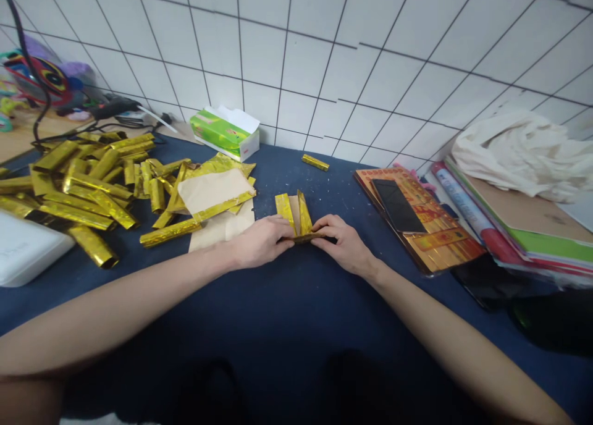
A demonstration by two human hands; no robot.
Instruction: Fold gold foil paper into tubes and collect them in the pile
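Note:
A small piece of gold foil paper [303, 214] with a tan backing lies on the dark blue tabletop, its sides folded inward. My left hand [263, 241] pinches its near left edge, and my right hand [343, 243] pinches the near right edge. Along that near edge the paper is turned up into a narrow fold between the fingertips. Left of my hands, loose sheets [215, 196] show tan and gold faces. Many rolled gold paper tubes [99, 178] are heaped farther left, and one gold roll [315, 162] sits alone near the wall.
A green tissue pack [225, 131] stands against the tiled wall. At the right, a black phone [398, 206] rests on an orange-gold stack [435, 243], beside books and folders [523, 227] topped by white cloth [528, 150]. A white box [30, 249] is at far left.

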